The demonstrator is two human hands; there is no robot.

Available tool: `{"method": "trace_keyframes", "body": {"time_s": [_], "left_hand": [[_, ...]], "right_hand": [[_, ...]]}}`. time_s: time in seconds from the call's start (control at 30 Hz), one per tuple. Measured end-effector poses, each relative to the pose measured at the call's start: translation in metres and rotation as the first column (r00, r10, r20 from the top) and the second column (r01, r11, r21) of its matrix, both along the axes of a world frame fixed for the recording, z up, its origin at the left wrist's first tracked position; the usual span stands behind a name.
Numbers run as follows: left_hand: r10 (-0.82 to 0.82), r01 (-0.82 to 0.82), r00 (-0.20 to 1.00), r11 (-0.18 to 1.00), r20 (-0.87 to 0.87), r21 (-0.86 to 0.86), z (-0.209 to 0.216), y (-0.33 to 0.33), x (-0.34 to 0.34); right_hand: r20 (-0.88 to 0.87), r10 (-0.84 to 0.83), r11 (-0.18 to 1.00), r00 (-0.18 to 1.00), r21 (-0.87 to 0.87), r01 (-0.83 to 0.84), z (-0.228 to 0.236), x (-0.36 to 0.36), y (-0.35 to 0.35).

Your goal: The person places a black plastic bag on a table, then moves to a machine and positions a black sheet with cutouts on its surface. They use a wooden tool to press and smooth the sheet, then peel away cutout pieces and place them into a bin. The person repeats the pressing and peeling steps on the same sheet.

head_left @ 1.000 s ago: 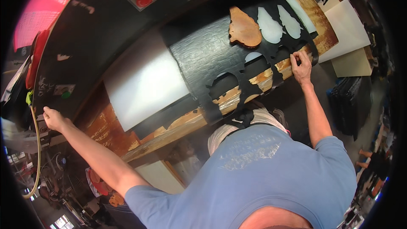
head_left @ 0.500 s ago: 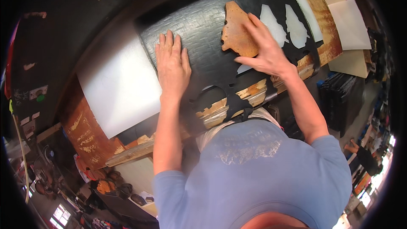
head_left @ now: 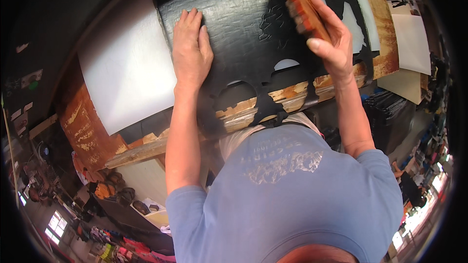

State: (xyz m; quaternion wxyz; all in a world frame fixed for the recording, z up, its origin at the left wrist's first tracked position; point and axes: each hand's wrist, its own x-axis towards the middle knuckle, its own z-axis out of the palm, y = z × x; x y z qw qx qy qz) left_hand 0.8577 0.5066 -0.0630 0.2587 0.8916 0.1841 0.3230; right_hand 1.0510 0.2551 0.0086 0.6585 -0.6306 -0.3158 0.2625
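My right hand (head_left: 335, 44) grips an orange-brown cutting die (head_left: 303, 9) with an irregular outline. The die is tilted on edge, raised above a black, leather-like sheet (head_left: 224, 17), with my thumb on its near side. On the sheet, just left of the die, a freshly marked irregular outline (head_left: 273, 22) shows. My left hand (head_left: 190, 51) lies flat near the sheet's left edge, fingers stretched out and holding nothing. Cut-out holes (head_left: 352, 27) run along the sheet's right side and near edge, and the sheet's near strip hangs over the table front.
A white board (head_left: 129, 83) lies under the sheet and extends left. Beneath it is a worn wooden table (head_left: 80, 117) with a splintered front edge (head_left: 141, 151). Dark machine panels stand at the left. Pale sheets (head_left: 412, 41) and a black stack (head_left: 387, 107) are at the right.
My right hand has lifted the die off the black sheet and tipped it on edge, moving it right and exposing the outline. My left hand stays flat on the sheet. The whole view has shifted slightly.
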Motion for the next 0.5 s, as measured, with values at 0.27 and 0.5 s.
{"method": "trace_keyframes", "body": {"time_s": [0.27,0.5], "left_hand": [[0.112,-0.048,0.983,0.922,0.146,-0.383,0.006,0.007,-0.009],[0.111,-0.009,0.977,0.875,0.183,-0.483,0.011,0.01,-0.007]], "right_hand": [[0.696,0.015,0.995,0.718,-0.082,0.058,-0.025,-0.072,0.064],[0.709,0.008,0.996,0.705,-0.069,0.059,-0.034,-0.084,0.078]]}}
